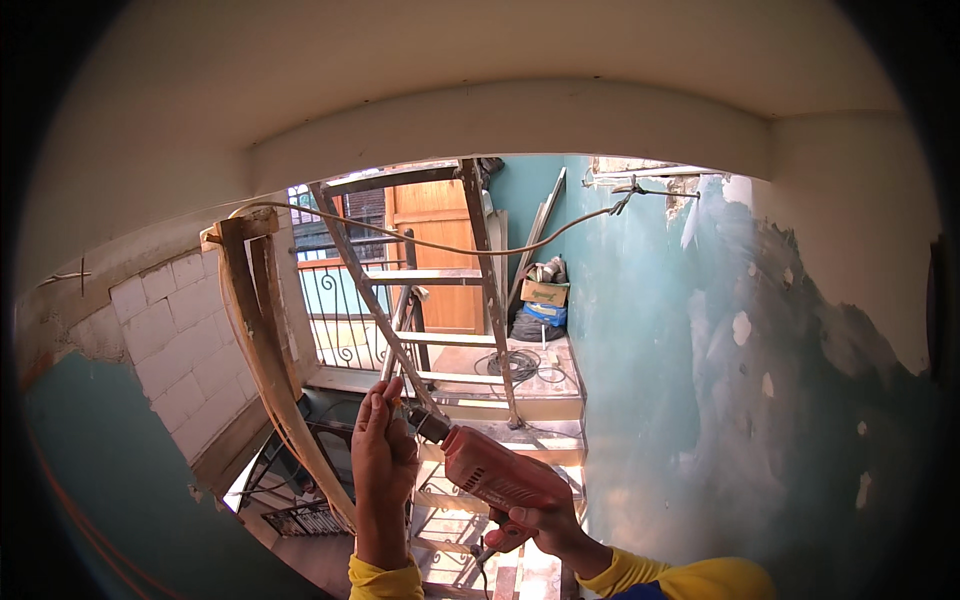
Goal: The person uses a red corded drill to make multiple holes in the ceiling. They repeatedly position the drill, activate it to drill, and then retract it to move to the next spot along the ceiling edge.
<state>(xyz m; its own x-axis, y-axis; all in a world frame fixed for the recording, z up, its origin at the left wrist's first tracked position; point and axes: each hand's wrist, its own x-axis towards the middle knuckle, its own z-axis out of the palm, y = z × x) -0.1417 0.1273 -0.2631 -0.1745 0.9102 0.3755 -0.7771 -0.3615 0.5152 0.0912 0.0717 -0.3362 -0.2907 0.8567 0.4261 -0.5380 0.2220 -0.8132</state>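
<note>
Pointing up-left, the red drill (490, 470) is gripped by the right hand (535, 520); left hand (383, 440) pinches its chuck (428, 424).

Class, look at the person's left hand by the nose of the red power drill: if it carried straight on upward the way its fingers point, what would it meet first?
Probably the slanted grey metal ladder rail just above the left hand, though depth is unclear.
</note>
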